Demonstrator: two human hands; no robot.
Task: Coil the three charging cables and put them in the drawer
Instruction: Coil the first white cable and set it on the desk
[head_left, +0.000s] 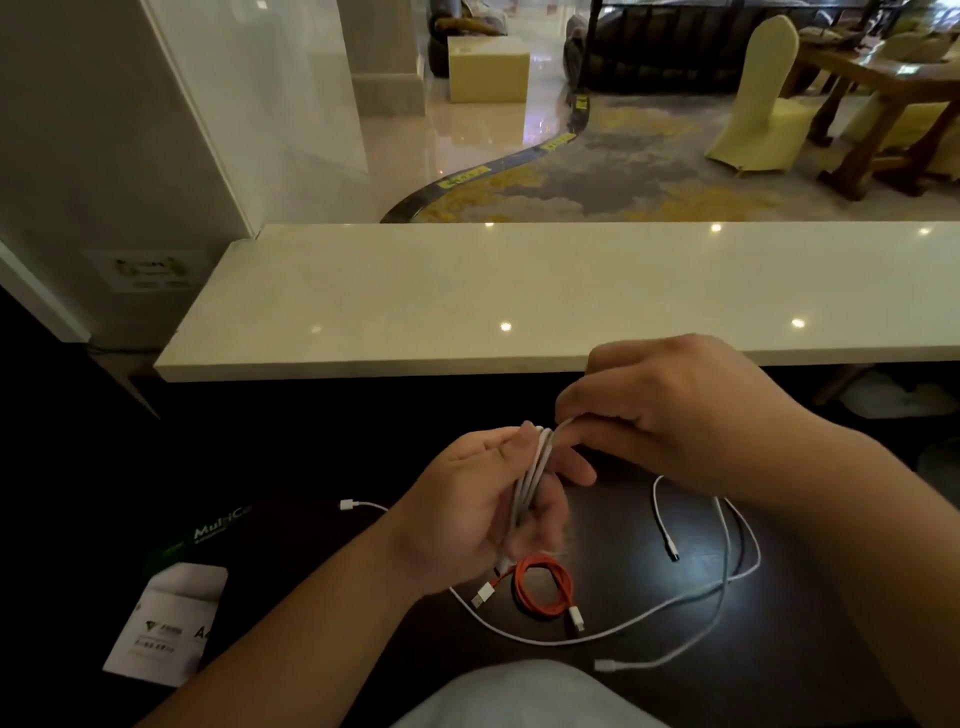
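Note:
My left hand (483, 504) grips a bundle of white cable loops (530, 478) held upright over the dark desk (311, 457). My right hand (675, 410) pinches the top strand of that same white cable at the bundle's upper end. An orange cable (545, 584) lies coiled on the desk just below my left hand, its white plugs sticking out. Loose white cable (717, 592) sprawls in wide curves to the right, with plug ends near the front edge. No drawer is visible.
A pale stone counter ledge (519, 291) runs across behind the desk. A white paper packet (166, 623) and a dark box with green print (218, 530) lie at the left. One white plug end (347, 504) rests beside the box.

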